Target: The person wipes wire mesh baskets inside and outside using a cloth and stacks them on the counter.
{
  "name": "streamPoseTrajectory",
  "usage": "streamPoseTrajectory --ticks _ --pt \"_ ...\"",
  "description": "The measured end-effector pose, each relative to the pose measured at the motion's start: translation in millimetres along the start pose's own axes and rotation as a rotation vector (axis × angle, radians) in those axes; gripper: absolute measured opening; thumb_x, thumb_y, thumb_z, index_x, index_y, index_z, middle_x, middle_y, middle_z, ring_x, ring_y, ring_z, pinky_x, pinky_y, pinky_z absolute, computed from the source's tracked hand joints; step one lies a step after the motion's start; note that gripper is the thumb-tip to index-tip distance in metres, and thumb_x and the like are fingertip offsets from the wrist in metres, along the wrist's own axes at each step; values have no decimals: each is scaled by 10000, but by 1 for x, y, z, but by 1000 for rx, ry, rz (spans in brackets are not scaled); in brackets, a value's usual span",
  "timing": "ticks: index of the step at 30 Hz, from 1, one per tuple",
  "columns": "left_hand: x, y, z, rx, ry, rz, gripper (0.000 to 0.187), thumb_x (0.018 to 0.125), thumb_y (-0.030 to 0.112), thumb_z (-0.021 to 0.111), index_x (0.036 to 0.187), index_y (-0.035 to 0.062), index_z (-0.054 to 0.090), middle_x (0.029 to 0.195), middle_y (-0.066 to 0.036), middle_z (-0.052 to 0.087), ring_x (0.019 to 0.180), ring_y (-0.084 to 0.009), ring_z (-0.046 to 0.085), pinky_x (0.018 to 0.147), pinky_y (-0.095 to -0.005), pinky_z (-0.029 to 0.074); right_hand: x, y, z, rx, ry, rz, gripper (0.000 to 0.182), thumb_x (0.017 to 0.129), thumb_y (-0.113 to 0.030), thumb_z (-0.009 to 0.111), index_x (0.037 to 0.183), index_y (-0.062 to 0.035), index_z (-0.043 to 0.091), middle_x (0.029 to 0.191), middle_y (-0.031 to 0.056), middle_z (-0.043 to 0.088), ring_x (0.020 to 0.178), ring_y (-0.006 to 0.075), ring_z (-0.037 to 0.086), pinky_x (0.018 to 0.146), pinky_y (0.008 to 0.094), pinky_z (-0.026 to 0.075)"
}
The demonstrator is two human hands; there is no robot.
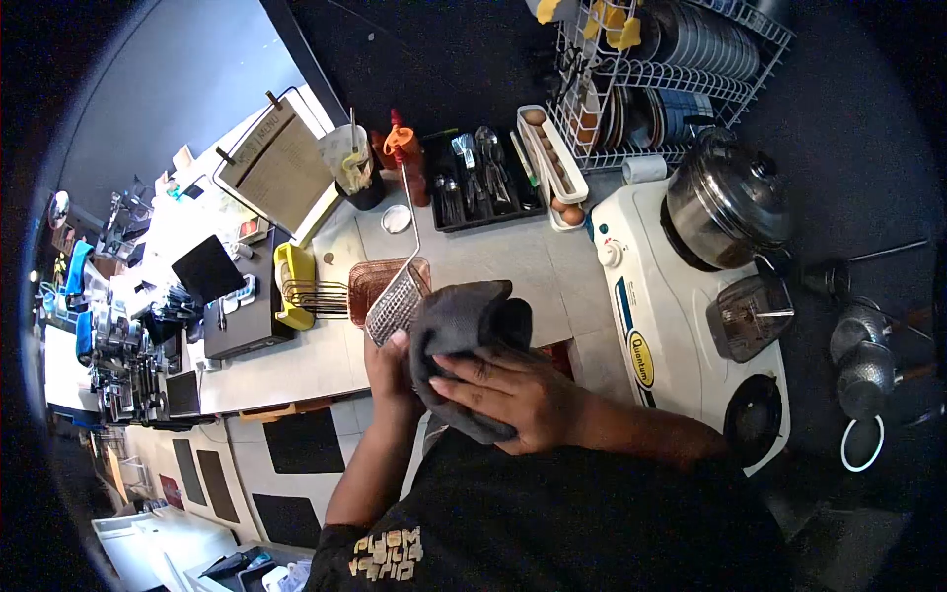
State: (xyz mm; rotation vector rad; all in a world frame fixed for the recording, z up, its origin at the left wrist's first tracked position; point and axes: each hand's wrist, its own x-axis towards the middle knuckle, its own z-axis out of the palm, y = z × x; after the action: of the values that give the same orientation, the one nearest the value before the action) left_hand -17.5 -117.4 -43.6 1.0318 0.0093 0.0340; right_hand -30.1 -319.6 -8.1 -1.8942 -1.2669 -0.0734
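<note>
My left hand (390,373) is closed around a small silver mesh frying basket (397,304), its thumb at the lower end of the mesh. The basket is tilted, and its long thin handle points up and away over the counter. A dark grey cloth (456,331) is bunched under my right hand (513,398), whose fingers press it close beside the basket. The cloth covers part of my left hand and the basket's near side. Just beyond, a copper-coloured wire basket (363,274) with dark handles stands on the counter.
A yellow holder (295,286) stands left of the copper basket. Along the back are a clipboard menu (279,158), orange bottles (402,143), a black cutlery tray (464,219) and eggs (567,211). A white stove (631,286) with a glass-lidded pot (725,202) is right, below a dish rack (681,74).
</note>
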Motion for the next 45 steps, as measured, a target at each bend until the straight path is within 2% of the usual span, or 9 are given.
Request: streamPoseTrajectory --ticks 5,10,21,27,31,35,40,43,45 --pt "-13 7 -15 -130 67 -202 590 810 252 597 1301 -28 429 1211 -159 573 1112 -267 592 966 -387 489 -19 9 -4 130 -24 -21 697 766 -185 692 1397 -9 455 1431 211 457 1305 355 478 1080 476 393" --pt "-37 6 6 64 -30 -242 750 788 216 620 1434 -2 306 1280 -171 532 1148 -251 570 951 -382 500 12 9 -22 440 532 230 609 813 -81 562 1399 21 433 1462 240 406 1395 364 351 1147 428 269" --pt "-57 39 -52 -96 -198 -252 754 809 213 666 1397 -15 253 1273 -169 506 1181 -254 537 1002 -404 459 32 -37 -26 -21 -299 -69 744 749 -203 732 1402 -9 432 1475 230 385 1345 340 429 1110 443 370" --pt "-79 99 -128 605 -562 101 815 761 299 750 1326 -48 275 1212 -201 519 1158 -240 523 1000 -370 408 67 -60 -54 303 6 445 719 834 -340 718 1398 -33 395 1432 232 433 1334 334 439 1113 441 352" --pt "-95 114 -151 399 -457 44 781 769 288 740 1316 -46 293 1226 -188 519 1146 -239 534 999 -361 412 101 -79 31 -275 32 67 705 819 -328 710 1405 -65 420 1503 239 330 1412 395 299 1147 497 263" --pt "-113 105 -165 -280 -262 -64 701 807 246 655 1338 -35 294 1254 -163 525 1157 -231 543 1004 -365 431 112 -95 165 20 116 -207 592 833 -244 649 1372 -50 500 1526 234 304 1423 448 243 1152 540 211" --pt "-136 116 -188 -384 -195 -255 722 813 278 650 1359 -27 290 1215 -148 554 1113 -231 574 989 -367 452 104 -126 178 -134 -1 -51 542 915 -299 554 1371 -16 486 1475 238 385 1406 362 328 1140 498 271" --pt "-136 125 -189 96 -262 34 848 728 280 765 1361 -25 289 1192 -152 553 1093 -247 573 975 -359 442 107 -140 168 386 618 333 573 1001 -417 356 1329 36 482 1395 235 475 1279 336 480 1061 455 402" --pt "-135 133 -203 489 -414 340 908 685 286 811 1364 -14 288 1187 -156 551 1099 -256 566 969 -358 439 124 -138 157 1355 1085 496 701 1002 -566 281 1352 20 441 1297 193 558 1184 322 562 1023 448 447"
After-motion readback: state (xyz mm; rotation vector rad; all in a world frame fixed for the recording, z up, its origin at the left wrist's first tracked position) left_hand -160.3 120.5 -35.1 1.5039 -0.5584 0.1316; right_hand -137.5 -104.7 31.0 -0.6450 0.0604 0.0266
